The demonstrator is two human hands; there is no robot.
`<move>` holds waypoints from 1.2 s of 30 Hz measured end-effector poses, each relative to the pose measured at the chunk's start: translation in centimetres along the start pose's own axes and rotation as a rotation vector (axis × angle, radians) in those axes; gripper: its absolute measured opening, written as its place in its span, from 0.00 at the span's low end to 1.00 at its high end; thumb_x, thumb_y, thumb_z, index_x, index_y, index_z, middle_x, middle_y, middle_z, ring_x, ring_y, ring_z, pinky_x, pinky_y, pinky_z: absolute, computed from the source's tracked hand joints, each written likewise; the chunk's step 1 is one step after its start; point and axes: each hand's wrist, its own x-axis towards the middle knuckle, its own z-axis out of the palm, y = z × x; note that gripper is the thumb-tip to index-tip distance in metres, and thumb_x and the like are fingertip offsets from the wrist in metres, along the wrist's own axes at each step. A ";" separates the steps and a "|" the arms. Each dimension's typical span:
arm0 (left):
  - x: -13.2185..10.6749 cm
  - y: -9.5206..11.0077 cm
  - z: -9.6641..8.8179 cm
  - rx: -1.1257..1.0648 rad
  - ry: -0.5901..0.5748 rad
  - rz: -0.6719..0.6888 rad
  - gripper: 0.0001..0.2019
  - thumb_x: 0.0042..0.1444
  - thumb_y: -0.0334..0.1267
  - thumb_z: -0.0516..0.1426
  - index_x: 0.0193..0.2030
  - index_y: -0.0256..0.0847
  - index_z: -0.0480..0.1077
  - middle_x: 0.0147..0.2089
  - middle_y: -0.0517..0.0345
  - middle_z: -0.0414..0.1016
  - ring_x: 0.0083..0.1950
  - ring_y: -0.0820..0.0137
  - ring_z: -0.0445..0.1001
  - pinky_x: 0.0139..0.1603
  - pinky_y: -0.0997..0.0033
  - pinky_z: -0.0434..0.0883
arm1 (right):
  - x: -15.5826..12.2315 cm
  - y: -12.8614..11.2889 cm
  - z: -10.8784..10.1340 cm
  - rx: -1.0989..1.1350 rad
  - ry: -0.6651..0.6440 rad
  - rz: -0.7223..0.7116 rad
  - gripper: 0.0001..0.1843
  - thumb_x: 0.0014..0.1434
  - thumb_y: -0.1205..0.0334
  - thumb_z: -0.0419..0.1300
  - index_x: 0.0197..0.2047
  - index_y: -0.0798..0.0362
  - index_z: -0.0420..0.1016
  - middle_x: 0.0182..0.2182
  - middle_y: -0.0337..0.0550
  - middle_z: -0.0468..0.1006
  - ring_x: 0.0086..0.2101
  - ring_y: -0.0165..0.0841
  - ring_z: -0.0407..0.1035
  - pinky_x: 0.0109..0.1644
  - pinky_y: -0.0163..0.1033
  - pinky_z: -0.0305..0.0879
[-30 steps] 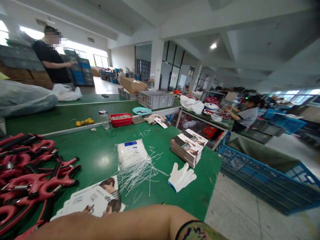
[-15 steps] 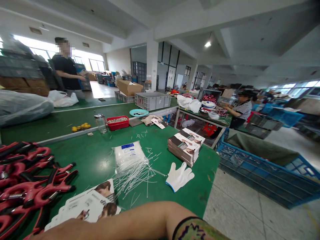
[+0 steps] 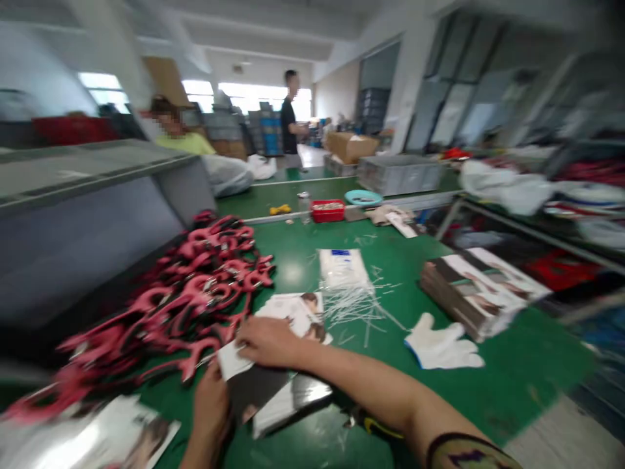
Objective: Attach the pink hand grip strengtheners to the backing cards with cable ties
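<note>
At the bottom centre my left hand [image 3: 211,398] grips the left edge of a printed card [image 3: 258,391] with a dark panel. My right hand [image 3: 270,342] reaches across from the right, its curled fingers closed on the card's white upper end. Blur hides the exact finger contact. Just beyond the right hand lies a fan of white printed cards [image 3: 280,306]. More printed cards [image 3: 297,398] lie under my right forearm. To the left is a large heap of red-and-black plier-like tools [image 3: 209,286].
White cable ties [image 3: 349,306] spill from a plastic bag [image 3: 342,266]. A white glove [image 3: 442,345] lies before a stack of cards [image 3: 481,286]. A grey shelf [image 3: 180,189] borders the left. Behind are a red tray [image 3: 328,211] and two people. Glossy packages [image 3: 97,433] lie lower left.
My view has swung left and down, bringing both hands and the grey shelf into sight. My right arm, earlier stretched across the bottom edge, now shows its hand on a card.
</note>
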 end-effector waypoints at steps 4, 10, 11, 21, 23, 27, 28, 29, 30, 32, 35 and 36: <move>-0.3 -3.2 -7.5 -0.116 -0.009 -0.072 0.21 0.51 0.45 0.66 0.48 0.34 0.75 0.42 0.50 0.79 0.46 0.61 0.77 0.49 0.58 0.75 | 0.2 1.0 0.6 0.081 0.036 0.029 0.05 0.61 0.66 0.60 0.42 0.53 0.74 0.39 0.43 0.75 0.41 0.35 0.70 0.44 0.38 0.63; 0.6 -4.2 -7.3 -0.342 -0.170 -0.056 0.24 0.44 0.40 0.68 0.50 0.35 0.77 0.38 0.50 0.82 0.43 0.60 0.79 0.49 0.60 0.73 | -0.2 0.6 0.5 0.109 0.024 0.000 0.04 0.62 0.67 0.59 0.41 0.53 0.73 0.38 0.43 0.74 0.40 0.34 0.69 0.46 0.38 0.62; 0.7 -4.1 -7.3 -0.337 -0.198 -0.054 0.24 0.44 0.39 0.68 0.50 0.35 0.77 0.38 0.49 0.82 0.42 0.60 0.79 0.49 0.60 0.73 | -0.2 0.5 0.4 0.109 0.026 -0.001 0.04 0.62 0.67 0.59 0.41 0.53 0.73 0.38 0.43 0.74 0.40 0.34 0.69 0.46 0.38 0.62; 0.9 -4.1 -8.4 -0.386 -0.264 -0.041 0.22 0.44 0.36 0.68 0.49 0.36 0.78 0.43 0.48 0.82 0.46 0.59 0.78 0.52 0.60 0.72 | -0.3 1.2 0.4 0.172 0.005 -0.055 0.06 0.62 0.68 0.59 0.43 0.52 0.73 0.40 0.43 0.74 0.42 0.35 0.69 0.48 0.39 0.63; 1.0 -3.9 -8.4 -0.418 -0.287 -0.050 0.21 0.44 0.35 0.68 0.47 0.35 0.78 0.45 0.48 0.81 0.47 0.59 0.78 0.53 0.60 0.71 | -0.3 1.1 0.2 0.178 -0.001 -0.048 0.06 0.62 0.68 0.59 0.43 0.52 0.73 0.40 0.43 0.74 0.42 0.34 0.69 0.48 0.39 0.63; 0.7 -3.7 -8.3 -0.620 -0.253 -0.088 0.21 0.46 0.36 0.67 0.49 0.36 0.74 0.47 0.48 0.80 0.48 0.62 0.78 0.52 0.63 0.71 | -0.2 0.8 0.1 0.169 -0.004 -0.031 0.04 0.62 0.66 0.60 0.42 0.52 0.74 0.38 0.43 0.74 0.41 0.34 0.68 0.47 0.39 0.62; 0.6 -3.7 -8.3 -0.658 -0.234 -0.097 0.21 0.48 0.37 0.67 0.49 0.36 0.74 0.48 0.48 0.80 0.48 0.63 0.78 0.53 0.64 0.71 | -0.2 0.7 0.1 0.164 -0.003 -0.031 0.03 0.62 0.66 0.60 0.40 0.52 0.74 0.38 0.42 0.74 0.41 0.34 0.68 0.47 0.38 0.62; 0.6 -3.6 -8.3 -0.676 -0.211 -0.100 0.20 0.49 0.38 0.66 0.49 0.36 0.73 0.48 0.47 0.79 0.49 0.63 0.77 0.53 0.64 0.71 | -0.2 0.7 0.1 0.161 0.004 -0.030 0.02 0.63 0.66 0.60 0.39 0.52 0.74 0.37 0.42 0.73 0.41 0.34 0.68 0.47 0.38 0.62; 0.6 -3.5 -8.3 -0.662 -0.180 -0.094 0.19 0.51 0.41 0.65 0.48 0.36 0.73 0.49 0.47 0.79 0.49 0.63 0.77 0.53 0.64 0.70 | -0.2 0.6 0.2 0.162 0.015 -0.028 0.02 0.63 0.66 0.59 0.38 0.51 0.74 0.37 0.42 0.73 0.41 0.34 0.68 0.47 0.38 0.61; 0.7 -3.1 -8.7 -0.577 -0.126 -0.075 0.19 0.54 0.47 0.62 0.48 0.36 0.73 0.48 0.47 0.78 0.49 0.63 0.77 0.53 0.65 0.70 | -0.2 0.7 0.4 0.180 0.039 -0.019 0.03 0.64 0.66 0.59 0.37 0.51 0.74 0.36 0.41 0.73 0.40 0.33 0.68 0.46 0.37 0.61; 1.7 -2.0 -9.5 -0.365 -0.094 -0.036 0.21 0.51 0.48 0.64 0.48 0.37 0.74 0.46 0.50 0.78 0.47 0.64 0.76 0.49 0.67 0.70 | -0.3 0.7 0.5 0.265 0.065 0.002 0.04 0.64 0.65 0.58 0.37 0.51 0.74 0.35 0.39 0.74 0.39 0.32 0.68 0.45 0.36 0.61; 2.2 -1.6 -9.8 -0.283 -0.110 -0.024 0.23 0.48 0.47 0.66 0.49 0.38 0.74 0.46 0.51 0.79 0.46 0.64 0.76 0.48 0.68 0.70 | -0.3 0.6 0.4 0.312 0.071 0.009 0.04 0.64 0.65 0.58 0.37 0.51 0.73 0.35 0.39 0.75 0.39 0.32 0.68 0.45 0.36 0.61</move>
